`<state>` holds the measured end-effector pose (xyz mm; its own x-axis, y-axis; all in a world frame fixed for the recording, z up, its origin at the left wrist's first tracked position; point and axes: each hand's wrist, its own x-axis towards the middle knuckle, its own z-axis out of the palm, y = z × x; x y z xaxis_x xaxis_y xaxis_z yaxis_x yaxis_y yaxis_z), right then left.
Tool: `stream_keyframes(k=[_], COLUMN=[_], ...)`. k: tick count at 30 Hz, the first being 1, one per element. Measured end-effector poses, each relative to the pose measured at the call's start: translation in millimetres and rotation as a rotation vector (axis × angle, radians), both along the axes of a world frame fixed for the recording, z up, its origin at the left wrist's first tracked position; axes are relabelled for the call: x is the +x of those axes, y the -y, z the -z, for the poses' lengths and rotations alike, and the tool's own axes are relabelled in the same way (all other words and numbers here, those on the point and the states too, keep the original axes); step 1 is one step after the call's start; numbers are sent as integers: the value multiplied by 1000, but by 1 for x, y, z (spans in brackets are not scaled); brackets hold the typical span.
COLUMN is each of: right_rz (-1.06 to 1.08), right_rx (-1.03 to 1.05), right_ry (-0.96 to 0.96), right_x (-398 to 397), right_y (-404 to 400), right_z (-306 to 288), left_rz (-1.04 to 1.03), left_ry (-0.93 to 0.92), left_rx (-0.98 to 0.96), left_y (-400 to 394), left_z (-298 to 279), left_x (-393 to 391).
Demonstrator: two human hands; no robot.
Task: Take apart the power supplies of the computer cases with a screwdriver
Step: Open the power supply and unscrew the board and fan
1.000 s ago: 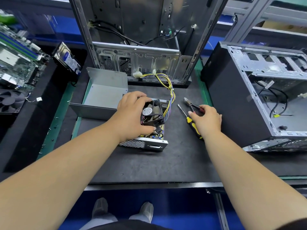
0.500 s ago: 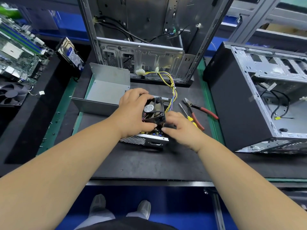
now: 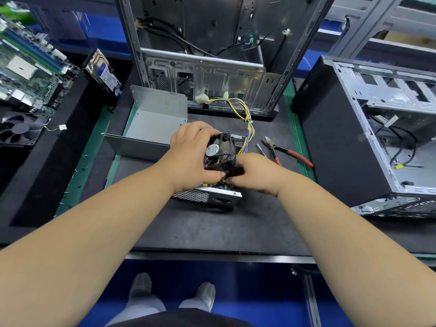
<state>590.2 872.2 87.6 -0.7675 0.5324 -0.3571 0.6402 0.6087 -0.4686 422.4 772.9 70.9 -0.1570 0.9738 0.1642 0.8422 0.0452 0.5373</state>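
Both hands work mid-desk: left hand (image 3: 188,159) grips the fan (image 3: 220,151), right hand (image 3: 256,173) pinches beneath it, likely a connector needing unplugging.

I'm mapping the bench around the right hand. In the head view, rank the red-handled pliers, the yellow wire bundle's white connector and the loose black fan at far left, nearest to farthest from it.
From the right hand:
1. Red-handled pliers, just to its right on the mat.
2. White connector, behind it, by the upright case.
3. Loose black fan, far left.
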Motion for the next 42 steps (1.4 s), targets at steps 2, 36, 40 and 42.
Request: stream_keyframes(k=[2, 36, 40, 42], right_rz=[-7, -201, -209, -183], right_rx=[-22, -78, 35, 77], right_ry=[24, 49, -62, -148], right_x=[-4, 11, 14, 19], right_y=[-2, -7, 0, 8], right_z=[-3, 10, 17, 22], left_rz=[-2, -76, -77, -80], left_ry=[-3, 40, 39, 41], left_rx=[3, 42, 60, 58], left_y=[0, 1, 0, 1], left_z=[0, -2, -3, -2], left_x=[0, 0, 0, 0])
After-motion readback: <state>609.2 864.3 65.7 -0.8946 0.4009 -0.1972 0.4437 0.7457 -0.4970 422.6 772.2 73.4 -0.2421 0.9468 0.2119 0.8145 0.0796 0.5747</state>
